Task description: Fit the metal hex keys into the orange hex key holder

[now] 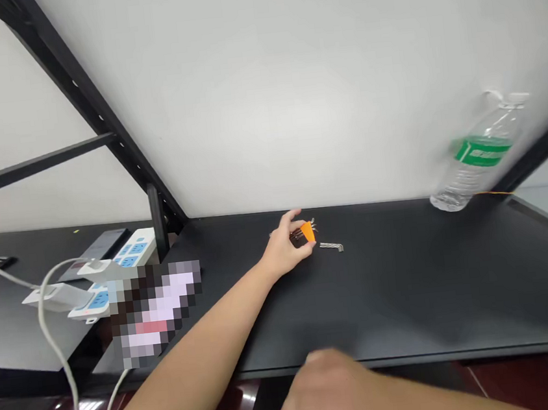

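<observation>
My left hand (287, 246) reaches far across the black table (411, 295) and closes its fingers around an orange-and-black holder of hex keys (304, 234). A loose silver hex key (331, 246) lies on the table just to the right of that hand. My right hand (330, 388) hangs low at the table's near edge, blurred, with its fingers curled downward; I cannot make out whether anything is in it.
A clear plastic water bottle (479, 157) with a green label stands at the back right against the white wall. White power strips (114, 267) with cables sit at the left by a black frame post (158, 220). A pixelated patch lies beside them.
</observation>
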### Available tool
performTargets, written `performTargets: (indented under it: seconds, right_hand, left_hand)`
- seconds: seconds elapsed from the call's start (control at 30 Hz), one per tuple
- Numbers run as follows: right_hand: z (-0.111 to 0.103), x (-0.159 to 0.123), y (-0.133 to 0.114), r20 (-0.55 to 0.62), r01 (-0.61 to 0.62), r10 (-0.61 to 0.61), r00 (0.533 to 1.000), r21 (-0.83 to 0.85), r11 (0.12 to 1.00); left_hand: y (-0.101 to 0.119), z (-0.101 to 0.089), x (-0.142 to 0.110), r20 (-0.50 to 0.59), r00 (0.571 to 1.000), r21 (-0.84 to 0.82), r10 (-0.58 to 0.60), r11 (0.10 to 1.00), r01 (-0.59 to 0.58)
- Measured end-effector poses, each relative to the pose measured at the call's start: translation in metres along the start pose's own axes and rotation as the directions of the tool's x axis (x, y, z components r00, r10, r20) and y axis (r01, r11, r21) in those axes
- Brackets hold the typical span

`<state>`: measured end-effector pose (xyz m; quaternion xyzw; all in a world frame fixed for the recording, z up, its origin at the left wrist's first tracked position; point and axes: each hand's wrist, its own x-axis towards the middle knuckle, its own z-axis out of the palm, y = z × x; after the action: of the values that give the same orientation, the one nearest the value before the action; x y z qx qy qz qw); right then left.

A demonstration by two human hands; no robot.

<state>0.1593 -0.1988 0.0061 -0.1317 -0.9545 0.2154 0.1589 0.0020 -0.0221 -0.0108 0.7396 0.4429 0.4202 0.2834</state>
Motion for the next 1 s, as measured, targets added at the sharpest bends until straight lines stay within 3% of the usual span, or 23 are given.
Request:
performTargets:
  seconds: [0.03, 0.07, 0.1, 0.13, 0.17, 0.23, 0.3, 0.47, 0.6, 0.67, 0.77, 0.8, 0.83, 0.93, 1.0]
  right_hand:
    - [-0.019, -0.006, 0.025, -0.089, -0.110, 0.108, 0.990, -0.022, 0.994]
    - [-0.039, -0.011, 0.052, -0.228, -0.326, 0.308, 0.924, -0.047, 0.944]
    - [-0.058, -0.015, 0.081, -0.336, -0.500, 0.455, 0.825, -0.058, 0.864]
    - [-0.075, -0.018, 0.109, -0.372, -0.609, 0.549, 0.749, -0.058, 0.791]
    - [-0.089, -0.019, 0.135, -0.344, -0.659, 0.605, 0.718, -0.058, 0.749]
    - [-0.108, -0.018, 0.175, -0.211, -0.702, 0.677, 0.706, -0.079, 0.708]
    - [-0.114, -0.015, 0.197, -0.097, -0.693, 0.686, 0.721, -0.069, 0.718]
    - [-0.107, -0.016, 0.205, -0.052, -0.681, 0.681, 0.731, 0.012, 0.732]
    - [-0.106, -0.018, 0.200, -0.061, -0.690, 0.688, 0.724, -0.052, 0.722]
    - [-0.106, -0.019, 0.198, -0.091, -0.730, 0.725, 0.683, -0.139, 0.670]
    - [-0.105, -0.019, 0.195, -0.128, -0.815, 0.811, 0.571, -0.210, 0.540]
    - [-0.104, -0.020, 0.195, -0.140, -0.827, 0.820, 0.555, -0.201, 0.525]
    - [-0.103, -0.020, 0.194, -0.145, -0.820, 0.810, 0.569, -0.174, 0.545]
    - [-0.100, -0.020, 0.190, -0.179, -0.684, 0.674, 0.717, 0.009, 0.730]
    - [-0.096, -0.019, 0.188, -0.236, -0.554, 0.574, 0.784, 0.149, 0.819]
  left_hand:
    - [-0.002, -0.001, 0.001, 0.014, 1.000, 0.018, 0.014, 1.000, -0.014]
    - [-0.005, -0.003, 0.001, 0.022, 0.999, 0.035, 0.027, 0.999, -0.028]
    - [-0.006, -0.004, 0.002, 0.023, 0.999, 0.053, 0.035, 0.998, -0.037]
    - [-0.008, -0.006, 0.003, 0.019, 0.999, 0.071, 0.039, 0.997, -0.040]
    - [-0.009, -0.007, 0.003, 0.012, 0.999, 0.086, 0.037, 0.996, -0.038]
    - [-0.009, -0.009, 0.004, 0.003, 1.000, 0.103, 0.031, 0.994, -0.031]
    - [-0.009, -0.010, 0.004, 0.005, 0.999, 0.095, 0.038, 0.995, -0.039]
    - [-0.009, -0.009, 0.004, 0.029, 0.998, 0.072, 0.047, 0.996, -0.049]
    - [-0.010, -0.006, 0.004, 0.048, 0.998, 0.072, 0.029, 0.997, -0.032]
    - [-0.009, -0.005, 0.004, 0.078, 0.996, 0.078, 0.031, 0.996, -0.037]
    - [-0.006, -0.003, 0.003, 0.144, 0.989, 0.124, 0.044, 0.990, -0.062]
    - [-0.006, -0.003, 0.002, 0.155, 0.987, 0.147, 0.047, 0.987, -0.070]
    - [-0.006, -0.003, 0.002, 0.155, 0.987, 0.169, 0.049, 0.983, -0.076]
    - [-0.006, -0.002, 0.002, 0.120, 0.991, 0.183, 0.058, 0.980, -0.079]
    - [-0.007, -0.001, 0.002, 0.101, 0.993, 0.162, 0.066, 0.983, -0.081]
